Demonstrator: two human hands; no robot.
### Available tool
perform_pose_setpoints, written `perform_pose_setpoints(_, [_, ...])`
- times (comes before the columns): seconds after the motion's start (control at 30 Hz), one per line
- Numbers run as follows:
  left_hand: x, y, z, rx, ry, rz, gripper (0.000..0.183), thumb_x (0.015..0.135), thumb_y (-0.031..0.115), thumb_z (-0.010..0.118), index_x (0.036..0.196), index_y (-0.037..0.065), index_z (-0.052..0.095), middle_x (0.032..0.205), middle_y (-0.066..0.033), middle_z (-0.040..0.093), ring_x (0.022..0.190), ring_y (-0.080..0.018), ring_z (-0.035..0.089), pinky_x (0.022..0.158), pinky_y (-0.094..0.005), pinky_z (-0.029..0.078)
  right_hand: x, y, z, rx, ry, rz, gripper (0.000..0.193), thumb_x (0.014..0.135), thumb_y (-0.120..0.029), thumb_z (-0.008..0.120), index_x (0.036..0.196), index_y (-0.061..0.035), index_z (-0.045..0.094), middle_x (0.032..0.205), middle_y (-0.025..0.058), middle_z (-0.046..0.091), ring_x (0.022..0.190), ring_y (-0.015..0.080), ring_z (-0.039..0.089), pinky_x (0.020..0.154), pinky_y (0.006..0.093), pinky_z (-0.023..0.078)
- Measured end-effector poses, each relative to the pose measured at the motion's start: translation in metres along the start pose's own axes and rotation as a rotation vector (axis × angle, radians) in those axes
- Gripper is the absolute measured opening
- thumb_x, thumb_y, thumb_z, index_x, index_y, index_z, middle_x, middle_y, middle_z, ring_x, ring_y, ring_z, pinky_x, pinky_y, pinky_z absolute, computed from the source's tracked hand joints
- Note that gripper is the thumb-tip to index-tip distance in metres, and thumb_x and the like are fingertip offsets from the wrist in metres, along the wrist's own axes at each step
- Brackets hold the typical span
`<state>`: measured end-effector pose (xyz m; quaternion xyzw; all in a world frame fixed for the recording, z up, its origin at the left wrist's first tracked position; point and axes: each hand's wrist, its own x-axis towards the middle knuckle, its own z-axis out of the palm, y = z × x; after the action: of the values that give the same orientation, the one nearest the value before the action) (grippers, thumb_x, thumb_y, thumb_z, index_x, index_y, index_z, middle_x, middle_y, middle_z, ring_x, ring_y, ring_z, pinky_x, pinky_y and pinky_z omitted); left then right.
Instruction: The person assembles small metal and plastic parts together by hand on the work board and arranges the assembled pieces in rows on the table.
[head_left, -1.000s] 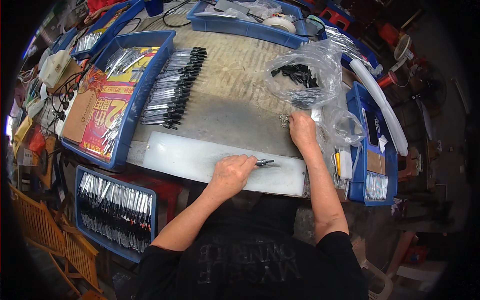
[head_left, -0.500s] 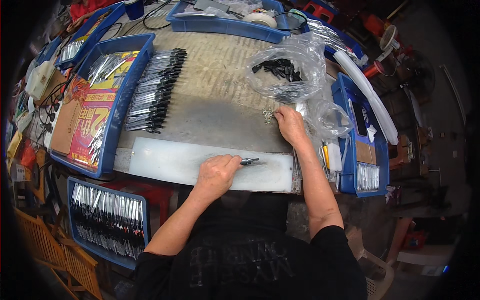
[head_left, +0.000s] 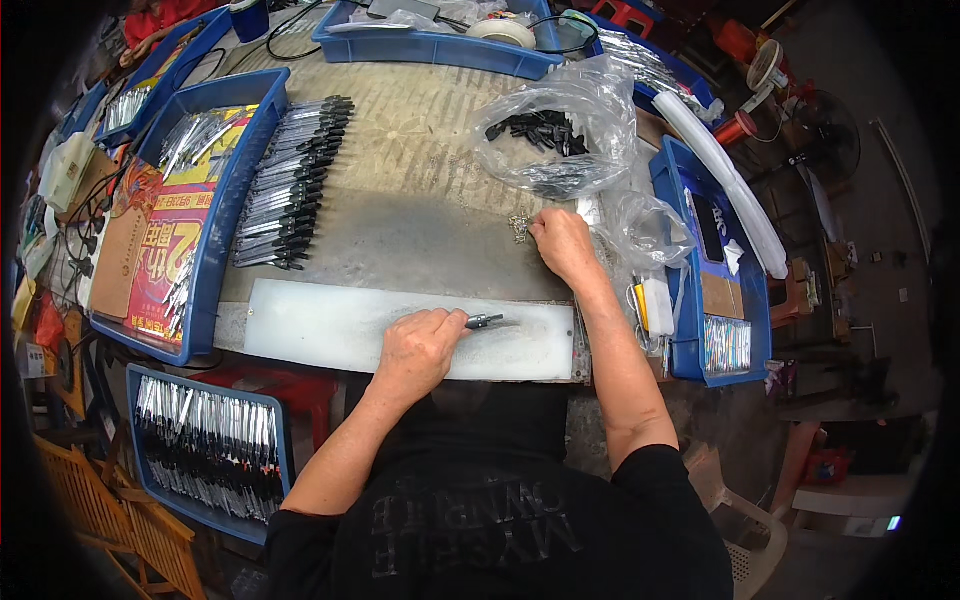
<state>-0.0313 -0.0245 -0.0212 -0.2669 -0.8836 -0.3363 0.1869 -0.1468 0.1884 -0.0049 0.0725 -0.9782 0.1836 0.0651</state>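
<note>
Over a white board at the table's near edge, my left hand is closed round a pen, whose dark end pokes out to the right. The rest of the pen is hidden in the fist. Farther away and to the right, my right hand has its fingertips pinched at the edge of a small heap of tiny shiny parts. What those fingers hold, if anything, is too small to make out. Beyond that hand lies a clear plastic bag with black pen parts inside.
A long row of pens lies left of the middle. Blue trays flank the table: one with pens and printed card at left, one at right. A lower tray of pens stands near left. Another blue tray is at the back.
The whole scene has shifted slightly left in the picture. My left hand still grips the pen, and my right hand is still at the heap of tiny parts.
</note>
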Motion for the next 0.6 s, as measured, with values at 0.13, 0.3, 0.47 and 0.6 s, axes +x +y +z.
perform_pose_setpoints(0.13, [0.0,0.001,0.0,-0.022,0.015,-0.006,0.014,0.071,0.01,0.064,0.077,0.005,0.052,0.059,-0.0067,0.048,0.055,-0.0229,0.053,0.049,-0.0349,0.042,0.006,0.0,0.003,-0.057,-0.016,-0.026,0.014,0.072,-0.008,0.057,0.069,0.0048,0.062,0.071,0.0265,0.059,0.071,0.0408,0.059,0.067,0.0453,0.047])
perform_pose_setpoints(0.3, [0.003,0.0,0.002,-0.04,0.011,0.004,0.016,0.07,0.008,0.066,0.077,0.004,0.052,0.059,-0.0075,0.049,0.055,-0.0237,0.052,0.049,-0.0354,0.041,0.006,-0.005,-0.002,-0.175,-0.032,-0.028,0.013,0.068,0.001,0.049,0.067,0.0071,0.061,0.07,0.0278,0.058,0.07,0.0417,0.06,0.066,0.0461,0.048])
perform_pose_setpoints(0.47, [-0.004,0.0,-0.003,-0.001,-0.009,-0.024,0.016,0.07,0.009,0.065,0.077,0.005,0.052,0.06,-0.007,0.049,0.056,-0.0237,0.054,0.051,-0.0353,0.042,0.003,-0.008,0.01,-0.183,-0.048,-0.042,0.014,0.069,0.0,0.048,0.072,0.0065,0.061,0.074,0.0274,0.059,0.071,0.0411,0.06,0.067,0.0462,0.049])
perform_pose_setpoints(0.6, [-0.007,-0.005,0.004,-0.016,0.081,0.034,0.013,0.072,0.014,0.062,0.076,0.006,0.052,0.063,-0.0063,0.051,0.061,-0.0228,0.056,0.055,-0.034,0.044,-0.002,-0.008,0.007,-0.147,-0.05,0.012,0.016,0.073,-0.003,0.046,0.075,0.0053,0.058,0.08,0.0279,0.059,0.075,0.0421,0.059,0.069,0.0484,0.046])
